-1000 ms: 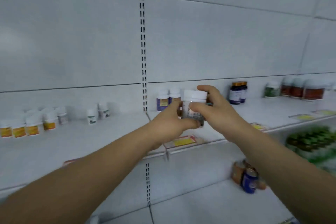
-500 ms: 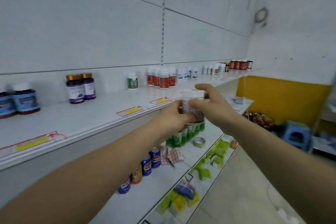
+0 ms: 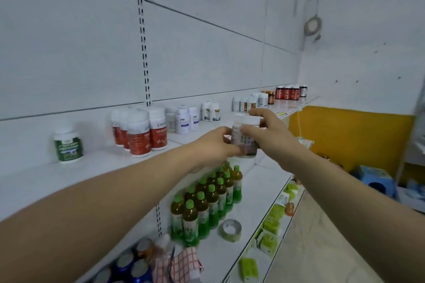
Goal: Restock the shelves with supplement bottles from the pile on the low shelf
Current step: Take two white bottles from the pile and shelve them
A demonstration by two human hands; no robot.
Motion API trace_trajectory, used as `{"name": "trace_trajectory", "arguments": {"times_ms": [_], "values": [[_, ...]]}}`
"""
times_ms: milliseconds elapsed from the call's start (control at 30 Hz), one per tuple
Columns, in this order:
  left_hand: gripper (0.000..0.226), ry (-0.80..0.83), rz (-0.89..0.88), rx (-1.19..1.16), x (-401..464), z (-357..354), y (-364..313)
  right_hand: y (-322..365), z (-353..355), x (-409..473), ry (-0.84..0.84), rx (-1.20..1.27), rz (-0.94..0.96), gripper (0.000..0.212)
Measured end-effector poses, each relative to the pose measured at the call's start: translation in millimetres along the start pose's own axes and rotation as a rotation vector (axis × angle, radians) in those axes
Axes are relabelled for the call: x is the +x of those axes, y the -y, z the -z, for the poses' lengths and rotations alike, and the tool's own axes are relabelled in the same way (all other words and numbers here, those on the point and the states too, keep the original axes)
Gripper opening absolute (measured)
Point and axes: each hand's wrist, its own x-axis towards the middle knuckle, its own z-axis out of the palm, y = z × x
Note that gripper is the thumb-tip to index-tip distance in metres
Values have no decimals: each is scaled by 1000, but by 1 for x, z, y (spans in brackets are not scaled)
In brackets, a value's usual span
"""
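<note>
Both of my hands hold one white supplement bottle [image 3: 244,138] with a white cap, out in front of the upper shelf's [image 3: 34,181] front edge. My left hand [image 3: 212,145] grips its lower left side. My right hand [image 3: 264,131] wraps the cap and right side. On the upper shelf stand a green-labelled bottle [image 3: 68,145], a group of red-labelled bottles [image 3: 140,133], white bottles [image 3: 186,119] and more bottles [image 3: 288,92] far along. Blue-capped bottles [image 3: 131,266] lie on the low shelf at the bottom.
Green-capped drink bottles [image 3: 207,202], a tape roll [image 3: 230,230] and a checked cloth [image 3: 179,264] sit on the shelf below. Green packets [image 3: 269,236] line the lowest shelf edge. A yellow wall [image 3: 345,138] and a blue stool [image 3: 372,181] stand to the right.
My view has swung right along the shelf run. Both hands keep holding the same white bottle, carried to the right past the dark bottles towards the red-labelled group.
</note>
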Motion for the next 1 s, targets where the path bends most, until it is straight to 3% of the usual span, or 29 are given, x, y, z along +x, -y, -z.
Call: {"name": "trace_trajectory", "arguments": {"times_ms": [300, 567, 733, 867, 1000], "values": [[52, -50, 12, -70, 162, -53, 8, -89, 73, 129, 31, 8, 39, 45], [54, -28, 72, -109, 344, -164, 0, -208, 205, 241, 61, -30, 3, 41], [31, 25, 63, -21, 447, -206, -15, -260, 272, 315, 85, -58, -19, 42], [58, -81, 84, 114, 518, -204, -11, -295, 295, 385, 57, -53, -6, 45], [58, -188, 118, 445, 590, -182, 9, -329, 296, 465, 49, -33, 29, 44]]}}
